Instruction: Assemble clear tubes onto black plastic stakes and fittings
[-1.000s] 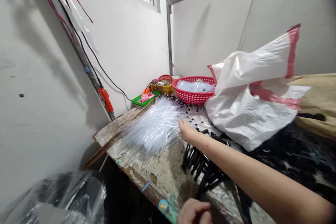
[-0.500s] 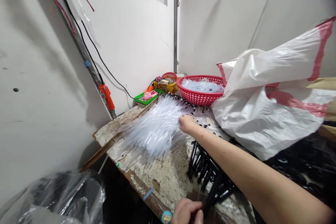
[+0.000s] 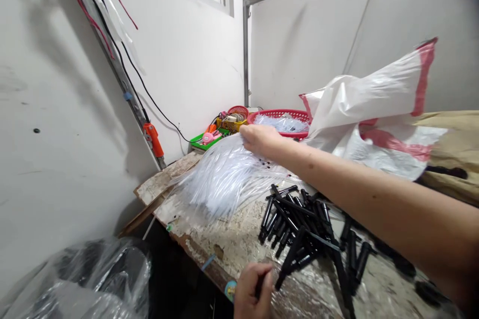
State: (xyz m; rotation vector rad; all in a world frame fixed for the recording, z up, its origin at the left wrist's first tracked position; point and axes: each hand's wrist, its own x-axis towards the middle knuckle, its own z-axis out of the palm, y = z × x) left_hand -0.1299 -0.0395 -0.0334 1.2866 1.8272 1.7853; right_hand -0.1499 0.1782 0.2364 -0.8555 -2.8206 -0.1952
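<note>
A large heap of thin clear plastic tubes (image 3: pixel 220 184), some with small black ends, lies fanned across the worktable. At its far end my right hand (image 3: pixel 258 140) is closed around some of the tubes, its fingertips partly hidden. My left hand (image 3: pixel 254 289) is near the table's front edge with thumb and fingers curled; whether anything is inside is hidden. Just right of it lies a pile of black plastic rods (image 3: pixel 295 224), some with crosspieces, below my right forearm.
Behind the tubes stand a red basket (image 3: pixel 279 134) holding clear pieces and a green tray (image 3: pixel 198 143) with small tools. A white sack (image 3: pixel 359 114) slumps at right. An orange power tool (image 3: pixel 153 139) hangs left; a clear plastic bag (image 3: pixel 82 279) is below.
My right hand has moved farther back and left along the tubes, toward their black ends. My left hand has curled more and sits slightly higher. The view has shifted, revealing more black rods.
</note>
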